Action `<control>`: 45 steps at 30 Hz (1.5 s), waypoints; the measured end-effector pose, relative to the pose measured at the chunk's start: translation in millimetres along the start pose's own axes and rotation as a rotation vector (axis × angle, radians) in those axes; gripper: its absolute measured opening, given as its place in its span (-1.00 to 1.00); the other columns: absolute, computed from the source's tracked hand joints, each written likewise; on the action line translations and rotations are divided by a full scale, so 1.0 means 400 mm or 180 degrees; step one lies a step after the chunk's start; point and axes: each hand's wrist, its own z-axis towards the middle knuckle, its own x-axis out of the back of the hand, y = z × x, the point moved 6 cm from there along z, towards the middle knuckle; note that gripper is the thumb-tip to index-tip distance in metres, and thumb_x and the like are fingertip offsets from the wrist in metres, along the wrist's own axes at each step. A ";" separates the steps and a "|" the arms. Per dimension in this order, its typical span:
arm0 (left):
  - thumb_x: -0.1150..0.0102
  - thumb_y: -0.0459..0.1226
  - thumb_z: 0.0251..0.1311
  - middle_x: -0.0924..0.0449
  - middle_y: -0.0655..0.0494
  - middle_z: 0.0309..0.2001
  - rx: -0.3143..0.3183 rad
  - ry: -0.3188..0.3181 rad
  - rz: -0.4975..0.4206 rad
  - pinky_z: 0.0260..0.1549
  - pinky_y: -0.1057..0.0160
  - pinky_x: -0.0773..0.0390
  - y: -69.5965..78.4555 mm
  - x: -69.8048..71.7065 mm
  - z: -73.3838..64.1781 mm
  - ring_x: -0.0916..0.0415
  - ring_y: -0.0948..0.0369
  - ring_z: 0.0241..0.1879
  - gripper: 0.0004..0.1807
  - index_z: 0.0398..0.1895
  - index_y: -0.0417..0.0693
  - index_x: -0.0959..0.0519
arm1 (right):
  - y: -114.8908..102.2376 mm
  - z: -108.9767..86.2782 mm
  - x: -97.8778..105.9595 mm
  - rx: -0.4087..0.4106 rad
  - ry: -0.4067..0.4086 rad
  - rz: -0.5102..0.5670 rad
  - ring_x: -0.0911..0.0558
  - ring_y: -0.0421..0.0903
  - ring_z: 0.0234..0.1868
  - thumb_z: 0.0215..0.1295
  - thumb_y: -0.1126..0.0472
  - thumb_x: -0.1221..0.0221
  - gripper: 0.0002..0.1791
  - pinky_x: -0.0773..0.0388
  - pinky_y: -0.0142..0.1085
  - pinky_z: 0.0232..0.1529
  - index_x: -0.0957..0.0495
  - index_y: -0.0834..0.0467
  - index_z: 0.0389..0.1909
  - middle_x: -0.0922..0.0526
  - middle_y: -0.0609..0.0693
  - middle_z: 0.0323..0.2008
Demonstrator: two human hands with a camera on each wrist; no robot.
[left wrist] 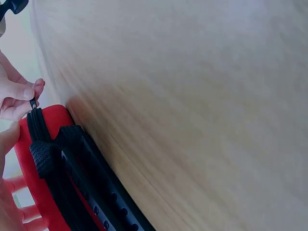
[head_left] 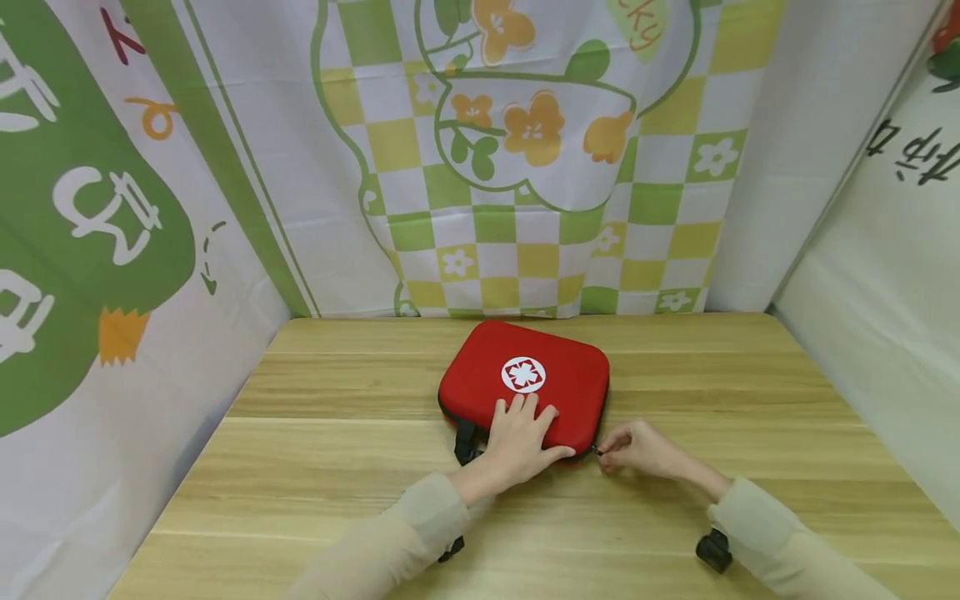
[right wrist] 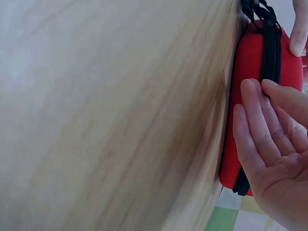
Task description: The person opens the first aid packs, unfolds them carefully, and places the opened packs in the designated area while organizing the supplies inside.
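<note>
A red zippered first-aid case [head_left: 555, 350] with a white round emblem lies flat on the table, its black handle [left wrist: 91, 178] toward the person. On top of its lid, near the front edge, rests the left hand [head_left: 517, 442] with fingers spread. At the case's front right corner the right hand [head_left: 641, 450] pinches the small dark zipper pull [left wrist: 33, 103] between thumb and fingers. A black zipper [right wrist: 271, 53] runs along the side of the case. Whether the zipper is done up there cannot be made out.
The case stands on a wood-grain table [head_left: 337, 375]. Behind it hangs a checked, flowered curtain [head_left: 495, 225], with printed cloth on both sides. A black wrist camera [head_left: 714, 550] sits under the right sleeve.
</note>
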 end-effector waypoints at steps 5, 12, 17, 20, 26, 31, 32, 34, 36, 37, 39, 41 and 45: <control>0.08 0.33 -0.06 -0.35 0.11 -0.14 0.0095 -0.0044 0.0008 -0.12 0.10 -0.23 0.011 -0.003 0.005 -0.25 0.16 -0.09 -0.41 -0.11 0.18 -0.41 | 0.001 -0.006 0.007 0.0006 0.0033 -0.0050 -0.63 -0.09 -0.47 0.02 0.45 -0.15 -0.85 -0.54 -0.35 -0.44 -0.51 0.50 -0.42 -0.62 0.25 -0.47; 0.06 0.33 -0.07 -0.37 0.11 -0.20 -0.0251 0.0285 0.0162 -0.22 0.18 -0.28 0.014 0.009 0.011 -0.30 0.18 -0.16 -0.43 -0.15 0.17 -0.47 | 0.008 -0.015 0.018 -0.0025 0.0119 -0.0035 -0.63 -0.08 -0.45 0.06 0.46 -0.11 -0.84 -0.55 -0.34 -0.42 -0.50 0.54 -0.38 -0.60 0.29 -0.44; -0.04 0.21 -0.01 -0.40 0.09 -0.12 -0.0617 0.0226 -0.0125 -0.12 0.21 -0.31 -0.040 0.013 0.003 -0.32 0.19 -0.08 -0.47 -0.04 0.16 -0.50 | 0.006 -0.012 0.020 0.0003 0.0148 -0.0058 -0.61 -0.14 -0.44 0.06 0.50 -0.06 -0.85 -0.56 -0.30 -0.41 -0.48 0.56 -0.38 -0.60 0.28 -0.44; -0.06 0.15 0.03 -0.38 0.03 0.00 -0.0720 -0.0011 -0.0209 0.01 0.17 -0.29 -0.097 0.011 -0.004 -0.29 0.15 0.04 -0.46 0.05 0.14 -0.46 | 0.005 -0.009 0.023 0.0041 0.0179 -0.0120 -0.59 -0.19 -0.44 0.07 0.50 -0.05 -0.85 -0.56 -0.32 -0.41 -0.49 0.55 -0.38 -0.60 0.27 -0.45; -0.03 0.14 0.05 -0.17 -0.11 0.24 -0.0534 -0.0505 -0.0369 0.20 0.09 -0.11 -0.219 0.000 -0.018 -0.09 0.00 0.24 -0.34 0.22 0.12 -0.30 | 0.009 -0.007 0.039 0.0139 0.0281 -0.0246 -0.59 -0.17 -0.43 0.11 0.48 -0.06 -0.86 -0.55 -0.30 -0.41 -0.49 0.53 -0.37 -0.59 0.28 -0.44; 0.00 0.08 0.11 -0.08 -0.15 0.29 -0.0570 -0.0569 -0.0560 0.22 0.07 -0.04 -0.265 -0.007 -0.036 -0.03 -0.03 0.27 -0.35 0.27 0.08 -0.23 | 0.018 -0.006 0.059 0.0078 0.0365 -0.0363 -0.58 -0.17 -0.42 0.13 0.45 -0.06 -0.84 -0.53 -0.36 -0.39 -0.50 0.51 -0.34 -0.60 0.27 -0.42; 0.00 0.07 0.13 -0.08 -0.16 0.29 -0.0606 -0.0535 -0.0559 0.22 0.07 -0.04 -0.268 -0.009 -0.041 -0.04 -0.03 0.26 -0.36 0.27 0.07 -0.23 | 0.019 -0.005 0.063 0.0076 0.0391 -0.0414 -0.57 -0.18 -0.41 0.13 0.45 -0.06 -0.84 -0.51 -0.39 -0.39 -0.50 0.51 -0.34 -0.60 0.26 -0.41; 0.00 0.03 0.14 -0.10 -0.16 0.28 -0.0684 -0.0449 -0.0543 0.22 0.08 -0.06 -0.270 -0.009 -0.050 -0.07 -0.01 0.26 -0.39 0.26 0.05 -0.25 | 0.018 -0.001 0.073 0.0069 0.0424 -0.0495 -0.57 -0.19 -0.40 0.13 0.45 -0.07 -0.85 -0.50 -0.42 -0.39 -0.51 0.49 -0.34 -0.60 0.25 -0.41; -0.02 0.00 0.15 -0.13 -0.15 0.26 -0.0753 -0.0356 -0.0528 0.21 0.07 -0.07 -0.268 -0.006 -0.056 -0.09 0.00 0.25 -0.41 0.25 0.05 -0.26 | 0.020 0.003 0.084 0.0100 0.0466 -0.0554 -0.57 -0.19 -0.39 0.12 0.46 -0.07 -0.85 -0.50 -0.43 -0.37 -0.52 0.50 -0.34 -0.60 0.26 -0.40; -0.02 -0.01 0.15 -0.14 -0.15 0.26 -0.0781 -0.0330 -0.0515 0.21 0.06 -0.08 -0.267 -0.006 -0.059 -0.09 0.01 0.25 -0.42 0.25 0.04 -0.27 | 0.021 0.004 0.089 0.0116 0.0491 -0.0568 -0.57 -0.18 -0.38 0.12 0.47 -0.07 -0.86 -0.50 -0.42 -0.37 -0.52 0.50 -0.34 -0.60 0.27 -0.40; -0.02 -0.03 0.16 -0.15 -0.15 0.26 -0.0839 -0.0297 -0.0490 0.20 0.05 -0.08 -0.264 -0.003 -0.062 -0.08 0.02 0.25 -0.43 0.24 0.03 -0.27 | 0.024 0.007 0.099 0.0134 0.0551 -0.0606 -0.58 -0.16 -0.38 0.11 0.47 -0.08 -0.86 -0.50 -0.43 -0.36 -0.53 0.49 -0.35 -0.60 0.27 -0.40; -0.01 -0.05 0.17 -0.15 -0.15 0.26 -0.0870 -0.0305 -0.0474 0.20 0.04 -0.08 -0.261 0.001 -0.068 -0.08 0.02 0.26 -0.44 0.24 0.03 -0.27 | 0.027 0.010 0.105 0.0148 0.0607 -0.0652 -0.58 -0.16 -0.38 0.10 0.47 -0.09 -0.86 -0.50 -0.43 -0.37 -0.53 0.50 -0.36 -0.61 0.26 -0.40; -0.01 -0.08 0.18 -0.15 -0.13 0.26 -0.0895 -0.0360 -0.0487 0.20 0.05 -0.09 -0.257 0.013 -0.084 -0.08 0.01 0.25 -0.45 0.25 0.04 -0.26 | 0.030 0.015 0.114 0.0070 0.0697 -0.0693 -0.58 -0.16 -0.38 0.09 0.45 -0.10 -0.86 -0.48 -0.45 -0.37 -0.54 0.49 -0.36 -0.62 0.25 -0.42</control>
